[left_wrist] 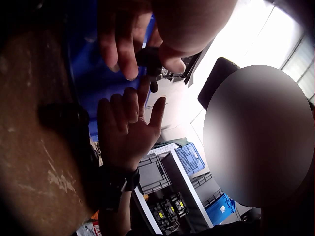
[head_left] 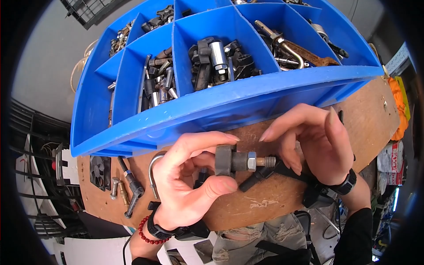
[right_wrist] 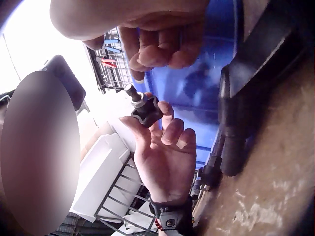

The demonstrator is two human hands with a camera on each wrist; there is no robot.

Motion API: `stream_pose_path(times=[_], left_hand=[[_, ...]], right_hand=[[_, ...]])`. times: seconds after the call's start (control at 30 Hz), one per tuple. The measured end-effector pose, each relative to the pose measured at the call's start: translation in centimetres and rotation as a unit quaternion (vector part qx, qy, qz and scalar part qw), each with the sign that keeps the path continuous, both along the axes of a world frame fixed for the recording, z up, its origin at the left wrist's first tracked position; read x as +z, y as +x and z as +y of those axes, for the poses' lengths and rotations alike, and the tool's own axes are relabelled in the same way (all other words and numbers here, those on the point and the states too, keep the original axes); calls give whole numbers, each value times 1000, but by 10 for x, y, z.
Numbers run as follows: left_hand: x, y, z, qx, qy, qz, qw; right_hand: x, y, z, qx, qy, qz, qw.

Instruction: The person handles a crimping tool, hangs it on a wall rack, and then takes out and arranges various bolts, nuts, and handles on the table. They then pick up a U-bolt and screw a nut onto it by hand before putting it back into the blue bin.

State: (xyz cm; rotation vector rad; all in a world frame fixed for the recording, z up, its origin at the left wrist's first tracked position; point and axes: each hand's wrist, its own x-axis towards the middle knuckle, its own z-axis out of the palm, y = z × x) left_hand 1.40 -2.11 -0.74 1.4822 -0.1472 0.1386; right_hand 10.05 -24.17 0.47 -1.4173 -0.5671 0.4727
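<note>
My left hand [head_left: 183, 181] pinches a black knob [head_left: 224, 160] between thumb and index finger, above the wooden table. Out of the knob, toward the right, points a threaded stud [head_left: 266, 162] with a shiny hex nut [head_left: 251, 161] on it. My right hand [head_left: 316, 145] is raised just right of the stud's tip, fingers loosely bent and holding nothing. In the right wrist view the knob's lobed edge [right_wrist: 147, 112] shows in the left fingers, below the right hand [right_wrist: 157, 34]. From the left wrist the knob looks dark, partly hidden by fingers.
A blue divided bin [head_left: 221, 99] full of metal hardware stands behind the hands. On the table at left lie a fan [head_left: 100, 173], bolts [head_left: 114, 188], a black lever handle [head_left: 134, 187] and a curved metal rod [head_left: 153, 172]. A dark handle [head_left: 254, 180] lies beneath the stud.
</note>
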Motion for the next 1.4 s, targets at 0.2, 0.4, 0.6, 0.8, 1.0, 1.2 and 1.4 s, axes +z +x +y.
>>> stream_pose_path(times=[0.2,0.4,0.6,0.8,1.0,1.2,1.4], left_hand=[[0,1,-2,10,22,-9,1000],[0,2,-4,19,39,-12,999],[0,1,-2,15,23,-6,1000],[1,2,-5,25,36,-8,999],[0,1,-2,13,19,-6,1000],[0,0,0,5,2,1,1000],[-1,0,0,5,0,-1,1000]], right_hand=[[-1,1,-3,48,-78,66,994],[1,-1,1,18,-11,32,999],[0,2,-3,58,-67,64,994],[1,-2,-1,29,-5,26,999],[2,0,-2,22,-44,52,997],[1,-2,-2,42,-20,35,998],[1,1,-2,27,-20,27,999]])
